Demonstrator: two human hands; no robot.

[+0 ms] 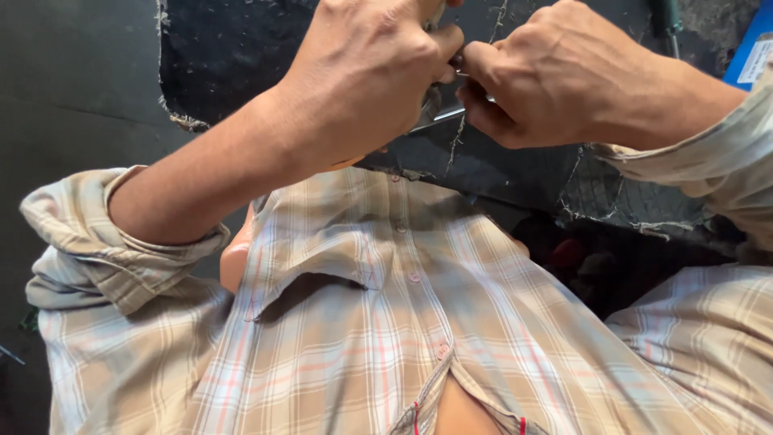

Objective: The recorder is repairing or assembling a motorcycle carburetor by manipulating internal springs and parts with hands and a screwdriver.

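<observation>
My left hand [366, 76] is closed around a metal tool [439, 117], of which only a thin shiny strip shows below the fist. My right hand [555, 76] pinches a small dark part at the tool's tip, thumb and fingers pressed together, touching my left fingers. Both hands hover over a black rubber sheet [233, 56] with frayed, thready edges. What exactly sits between the fingers is hidden.
My plaid shirt fills the lower half of the view, sleeves rolled up. A blue object [753, 48] sits at the top right edge. A dark tool handle [667, 20] lies near the top right. Dark floor lies to the left.
</observation>
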